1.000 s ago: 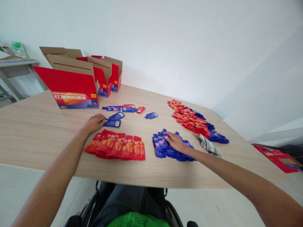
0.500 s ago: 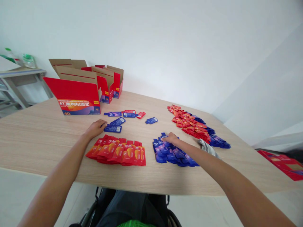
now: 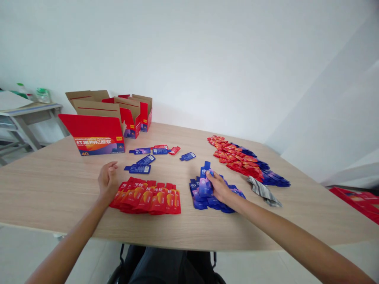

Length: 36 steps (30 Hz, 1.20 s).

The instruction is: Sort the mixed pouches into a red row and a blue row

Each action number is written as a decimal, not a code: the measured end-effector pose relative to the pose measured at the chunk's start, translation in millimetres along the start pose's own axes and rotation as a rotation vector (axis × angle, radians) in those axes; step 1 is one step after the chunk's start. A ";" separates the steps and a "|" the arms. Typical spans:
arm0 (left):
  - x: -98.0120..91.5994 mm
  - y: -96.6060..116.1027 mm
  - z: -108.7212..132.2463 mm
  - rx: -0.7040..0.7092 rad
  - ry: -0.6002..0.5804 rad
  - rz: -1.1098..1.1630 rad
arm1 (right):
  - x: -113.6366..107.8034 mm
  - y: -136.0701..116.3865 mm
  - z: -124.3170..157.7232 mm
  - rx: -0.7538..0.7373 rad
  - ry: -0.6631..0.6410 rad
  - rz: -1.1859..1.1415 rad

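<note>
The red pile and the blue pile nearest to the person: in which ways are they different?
The red pile has orange on its packets, while the blue pile has purple. The red pile spreads wider from side to side than the blue pile. The red pile shows almost whole, while the right hand, holding a blue packet, partly covers the blue pile. Both consist of flat, overlapping packets on the table.

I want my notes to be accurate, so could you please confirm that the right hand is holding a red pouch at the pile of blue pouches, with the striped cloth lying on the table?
Not quite: the head view shows that the right hand is holding a blue pouch, not a red one, at the pile of blue pouches, with the striped cloth lying on the table.
</note>
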<state>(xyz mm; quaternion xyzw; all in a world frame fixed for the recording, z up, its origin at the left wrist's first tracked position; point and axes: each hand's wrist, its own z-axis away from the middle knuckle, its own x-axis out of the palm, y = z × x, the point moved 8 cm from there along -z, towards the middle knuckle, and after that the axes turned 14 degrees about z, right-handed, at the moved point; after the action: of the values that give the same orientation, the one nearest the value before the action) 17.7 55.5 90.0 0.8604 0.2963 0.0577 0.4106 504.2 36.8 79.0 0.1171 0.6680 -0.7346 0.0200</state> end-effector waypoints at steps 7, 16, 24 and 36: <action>-36.7 34.7 85.9 0.247 -0.152 0.012 | 70.5 18.6 90.7 0.068 -0.191 -0.388; 40.5 110.0 195.5 0.172 -0.644 0.345 | 137.6 4.5 135.8 0.037 -0.195 -0.570; 162.0 148.0 239.1 -0.523 -0.817 0.882 | 82.2 -2.3 134.8 -0.125 0.042 -0.370; 172.4 138.1 240.2 -0.725 -0.638 0.753 | 82.2 42.3 123.9 -0.125 -0.003 -0.102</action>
<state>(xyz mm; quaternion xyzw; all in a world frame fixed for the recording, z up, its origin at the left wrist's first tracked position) 304.9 -77.2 9.8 0.6864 -0.2043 0.0355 0.6970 414.2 -79.4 31.3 0.0802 0.7175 -0.6918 -0.0093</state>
